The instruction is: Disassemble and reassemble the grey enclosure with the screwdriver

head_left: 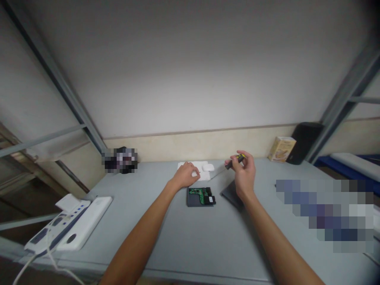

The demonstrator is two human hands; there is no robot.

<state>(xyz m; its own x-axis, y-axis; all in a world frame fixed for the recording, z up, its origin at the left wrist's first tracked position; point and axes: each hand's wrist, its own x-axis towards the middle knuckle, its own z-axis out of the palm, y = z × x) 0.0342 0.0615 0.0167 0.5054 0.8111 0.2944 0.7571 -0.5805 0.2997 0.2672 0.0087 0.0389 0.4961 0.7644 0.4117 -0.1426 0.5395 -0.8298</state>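
My right hand (245, 172) is closed round the black and yellow handle of a screwdriver (234, 161), whose thin shaft points down and left toward a white sheet (204, 176). Over the left part of that sheet, my left hand (187, 175) has thumb and forefinger curled together; whatever they hold, if anything, is too small to name. A small white object (208, 168) lies on the sheet. Just in front of my left hand is a dark flat device with a green circuit board (202, 196). A dark flat panel (232, 194) lies partly under my right hand.
A white power strip (59, 225) with cables and a white flat box (89, 221) sit at the left of the grey table (190, 245). A yellow box (282, 149) and a black speaker-like object (304, 142) stand back right. Blurred items lie at both sides.
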